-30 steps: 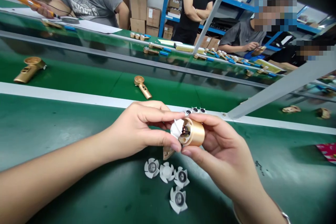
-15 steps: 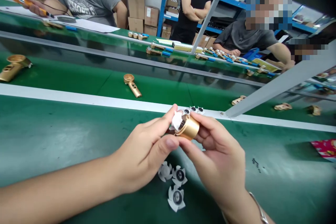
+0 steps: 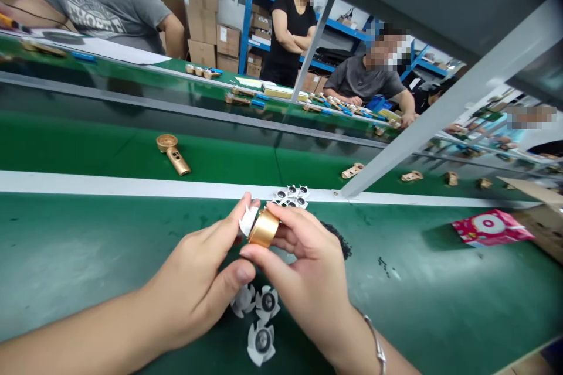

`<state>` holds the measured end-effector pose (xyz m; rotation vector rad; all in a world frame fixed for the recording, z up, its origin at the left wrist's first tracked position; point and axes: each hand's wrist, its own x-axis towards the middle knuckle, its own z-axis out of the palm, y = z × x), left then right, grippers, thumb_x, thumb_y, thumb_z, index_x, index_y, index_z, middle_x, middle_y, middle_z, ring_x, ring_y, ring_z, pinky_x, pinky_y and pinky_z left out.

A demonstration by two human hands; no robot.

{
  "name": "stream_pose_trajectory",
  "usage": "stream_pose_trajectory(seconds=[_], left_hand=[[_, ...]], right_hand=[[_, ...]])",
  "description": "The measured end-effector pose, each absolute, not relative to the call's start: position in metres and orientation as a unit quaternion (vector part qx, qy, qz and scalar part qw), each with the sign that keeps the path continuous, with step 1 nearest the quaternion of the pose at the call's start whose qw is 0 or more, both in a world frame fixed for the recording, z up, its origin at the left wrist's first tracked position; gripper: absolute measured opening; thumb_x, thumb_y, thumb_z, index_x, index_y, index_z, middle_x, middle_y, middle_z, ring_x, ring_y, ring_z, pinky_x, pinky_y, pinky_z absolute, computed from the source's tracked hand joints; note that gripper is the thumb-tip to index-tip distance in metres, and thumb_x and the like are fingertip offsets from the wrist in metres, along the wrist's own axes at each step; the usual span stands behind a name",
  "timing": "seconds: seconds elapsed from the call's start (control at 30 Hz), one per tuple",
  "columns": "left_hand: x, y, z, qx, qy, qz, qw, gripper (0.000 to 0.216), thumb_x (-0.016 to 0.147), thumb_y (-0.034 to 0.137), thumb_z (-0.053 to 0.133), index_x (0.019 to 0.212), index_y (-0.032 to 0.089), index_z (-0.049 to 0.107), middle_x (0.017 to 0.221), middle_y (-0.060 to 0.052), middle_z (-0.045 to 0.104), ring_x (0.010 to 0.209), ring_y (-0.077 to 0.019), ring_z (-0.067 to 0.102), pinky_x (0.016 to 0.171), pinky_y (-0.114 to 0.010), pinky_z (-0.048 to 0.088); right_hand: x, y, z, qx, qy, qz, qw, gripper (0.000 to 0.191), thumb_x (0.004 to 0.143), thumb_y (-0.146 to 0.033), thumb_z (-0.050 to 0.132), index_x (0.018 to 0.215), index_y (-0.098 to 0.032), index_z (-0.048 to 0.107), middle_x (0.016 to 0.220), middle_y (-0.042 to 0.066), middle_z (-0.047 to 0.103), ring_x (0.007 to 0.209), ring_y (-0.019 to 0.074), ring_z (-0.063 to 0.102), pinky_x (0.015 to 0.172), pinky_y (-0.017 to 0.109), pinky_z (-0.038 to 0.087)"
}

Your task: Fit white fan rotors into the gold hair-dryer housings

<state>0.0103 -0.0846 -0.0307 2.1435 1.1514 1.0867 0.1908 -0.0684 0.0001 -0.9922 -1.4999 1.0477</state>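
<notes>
A gold handheld-fan housing is gripped between the thumb and fingers of my right hand, its round side turned toward me. At its left opening sits a white fan blade wheel, partly outside the rim. The fingers of my left hand lie along the far side of this wheel and touch it, while the left thumb is held lower, apart from the housing. My left hand hides any handle. Below the hands, loose white fan wheels lie on the green table.
More fan wheels lie by the white strip. Small black parts are heaped behind my right hand. A pink box stands at right. Gold fan housings lie on the green belt beyond. A slanted grey post rises at right; people sit opposite.
The view has swung right, so things appear farther left. My left thumb has come away from the gold housing. The fan wheel remains at the housing's opening.
</notes>
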Motion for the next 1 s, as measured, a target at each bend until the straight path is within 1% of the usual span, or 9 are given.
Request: stream_pose_trajectory(seconds=[0.17, 0.3, 0.47, 0.6, 0.67, 0.7, 0.8, 0.9, 1.0], left_hand=[[0.009, -0.083, -0.031, 0.804, 0.400, 0.379, 0.223, 0.072, 0.100, 0.056, 0.036, 0.160, 0.031, 0.005, 0.138, -0.011, 0.061, 0.118, -0.0292, 0.064, 0.095, -0.039, 0.055], [0.009, -0.082, -0.033, 0.814, 0.391, 0.374, 0.211, 0.074, 0.100, 0.051, 0.042, 0.159, 0.030, 0.005, 0.145, -0.012, 0.056, 0.121, -0.0290, 0.062, 0.097, -0.038, 0.054], [0.012, -0.082, -0.032, 0.828, 0.381, 0.357, 0.206, 0.079, 0.098, 0.053, 0.044, 0.159, 0.028, 0.001, 0.136, -0.014, 0.061, 0.118, -0.0297, 0.064, 0.094, -0.041, 0.055], [0.004, -0.067, -0.010, 0.821, 0.397, 0.312, 0.266, 0.078, 0.099, 0.056, 0.040, 0.160, 0.025, 0.003, 0.149, -0.014, 0.051, 0.133, -0.0300, 0.053, 0.108, -0.045, 0.044], [-0.005, -0.055, 0.002, 0.804, 0.427, 0.287, 0.298, 0.075, 0.098, 0.055, 0.041, 0.159, 0.022, 0.012, 0.147, -0.014, 0.052, 0.131, -0.0294, 0.053, 0.109, -0.044, 0.042], [-0.011, -0.050, 0.005, 0.800, 0.436, 0.261, 0.318, 0.074, 0.096, 0.057, 0.047, 0.157, 0.021, 0.024, 0.139, -0.013, 0.059, 0.124, -0.0290, 0.057, 0.103, -0.042, 0.045], [-0.024, -0.038, 0.004, 0.822, 0.396, 0.137, 0.385, 0.066, 0.074, 0.061, 0.074, 0.126, 0.022, 0.063, 0.102, -0.005, 0.070, 0.089, -0.0233, 0.066, 0.074, -0.030, 0.050], [-0.027, -0.035, -0.007, 0.861, 0.336, 0.072, 0.376, 0.060, 0.055, 0.054, 0.088, 0.105, 0.024, 0.072, 0.088, 0.000, 0.066, 0.079, -0.0199, 0.062, 0.066, -0.026, 0.043], [-0.026, -0.033, -0.015, 0.865, 0.336, 0.073, 0.367, 0.056, 0.055, 0.046, 0.089, 0.104, 0.025, 0.073, 0.087, 0.001, 0.065, 0.079, -0.0186, 0.059, 0.063, -0.024, 0.040]], right_hand=[[0.190, -0.068, 0.004, -0.403, -0.527, 0.579, 0.474, 0.044, 0.068, -0.025, 0.087, 0.109, -0.023, 0.071, 0.095, 0.005, 0.076, 0.083, 0.0255, 0.077, 0.076, 0.038, 0.067], [0.188, -0.068, 0.007, -0.410, -0.539, 0.552, 0.486, 0.046, 0.063, -0.021, 0.089, 0.106, -0.023, 0.073, 0.108, 0.006, 0.074, 0.087, 0.0250, 0.077, 0.076, 0.035, 0.066], [0.188, -0.064, 0.005, -0.402, -0.492, 0.637, 0.436, 0.046, 0.065, -0.025, 0.088, 0.108, -0.022, 0.071, 0.089, 0.004, 0.079, 0.077, 0.0226, 0.076, 0.074, 0.035, 0.064], [0.200, -0.051, 0.002, -0.392, -0.549, 0.571, 0.467, 0.043, 0.068, -0.032, 0.086, 0.107, -0.023, 0.071, 0.092, 0.004, 0.078, 0.075, 0.0198, 0.074, 0.071, 0.034, 0.063], [0.213, -0.032, 0.006, -0.456, -0.594, 0.453, 0.483, 0.042, 0.078, -0.044, 0.076, 0.114, -0.022, 0.067, 0.099, 0.006, 0.076, 0.079, 0.0190, 0.073, 0.071, 0.034, 0.062], [0.219, -0.018, 0.011, -0.500, -0.614, 0.386, 0.473, 0.043, 0.086, -0.049, 0.067, 0.118, -0.021, 0.064, 0.102, 0.007, 0.075, 0.081, 0.0189, 0.072, 0.071, 0.034, 0.062], [0.234, 0.043, 0.026, -0.593, -0.654, 0.260, 0.390, 0.046, 0.100, -0.052, 0.041, 0.119, -0.016, 0.062, 0.103, 0.011, 0.073, 0.081, 0.0189, 0.070, 0.069, 0.034, 0.060], [0.236, 0.112, 0.037, -0.635, -0.683, 0.217, 0.289, 0.032, 0.098, -0.041, 0.055, 0.110, -0.013, 0.066, 0.104, 0.009, 0.070, 0.086, 0.0194, 0.069, 0.076, 0.037, 0.059], [0.232, 0.158, 0.034, -0.647, -0.715, 0.181, 0.192, 0.030, 0.096, -0.035, 0.062, 0.119, -0.016, 0.062, 0.118, 0.008, 0.065, 0.099, 0.0207, 0.066, 0.085, 0.041, 0.057]])
